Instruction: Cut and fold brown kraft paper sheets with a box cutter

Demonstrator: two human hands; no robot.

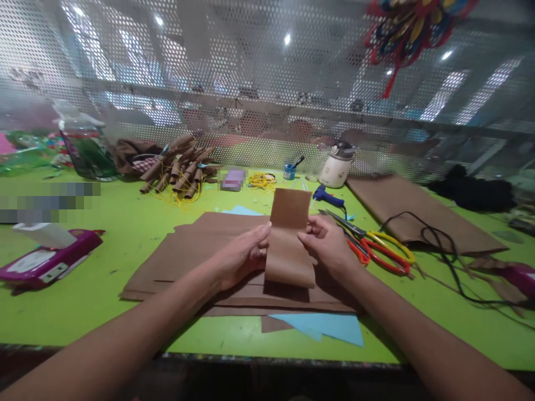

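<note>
Between my two hands is a strip of brown paper [289, 245], creased across its upper part and curling at its lower end. My left hand [246, 250] pinches its left edge, and my right hand [326, 242] grips the right edge near the crease. Under the strip lies a stack of brown paper sheets [188, 250], with light blue paper [334, 327] sticking out at the front. Just right of my right hand are scissors with red and yellow handles [388, 250]. A blue glue gun [328, 196] rests behind that hand.
Tied rolls of brown paper [184, 170] and yellow string [262, 181] lie at the back. A purple power strip [50, 262] sits left. A white bottle [337, 164], folded brown paper [422, 211] and a black cable [447, 262] occupy the right. Perforated metal [251, 67] stands behind the green table [104, 328].
</note>
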